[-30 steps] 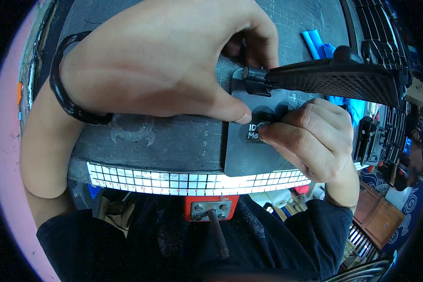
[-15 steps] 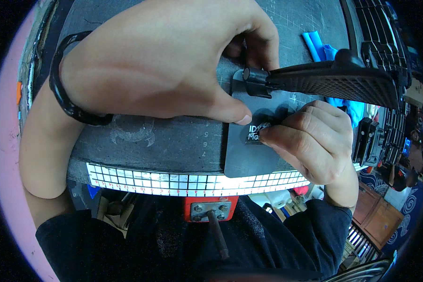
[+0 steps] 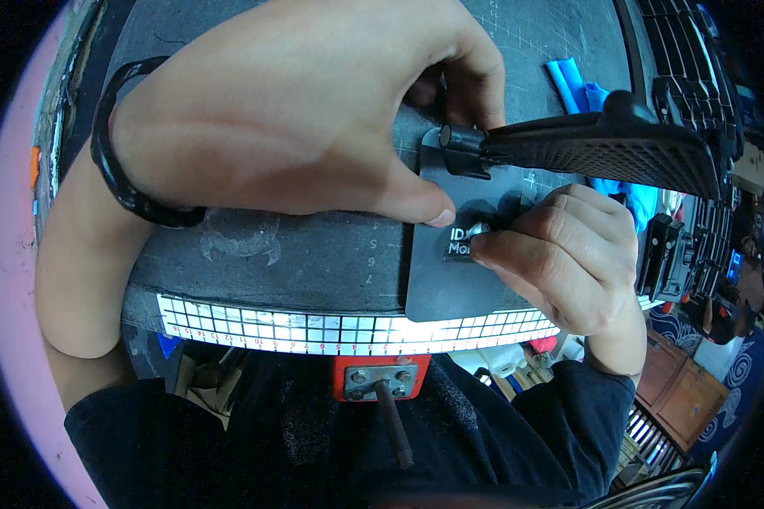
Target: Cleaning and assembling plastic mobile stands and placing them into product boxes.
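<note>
A dark grey flat plate (image 3: 454, 293) with rounded corners lies on the black worktop, with a hinged black textured panel (image 3: 603, 153) rising over it, like a stand. My left hand (image 3: 331, 110) arches over from the left, its thumb on the plate's left edge and its fingers curled near the far end by the hinge. On the plate sits a small dark label (image 3: 457, 246) with white lettering. My right hand (image 3: 560, 254) is closed in a pinch at the label's right side, where a shiny light bit shows beside the fingertips. Those fingers hide the label's right part.
A white gridded ruler strip (image 3: 272, 324) runs along the worktop's near edge. Blue cloth (image 3: 569, 85) lies behind the panel. A black wire rack (image 3: 679, 42) stands at the far right. Below the edge is a red block with a bolted metal plate (image 3: 378, 382) and a rod.
A shiny light bit now shows on the label beside my right fingertips. My right hand has shifted very slightly; my left hand has stayed in place.
</note>
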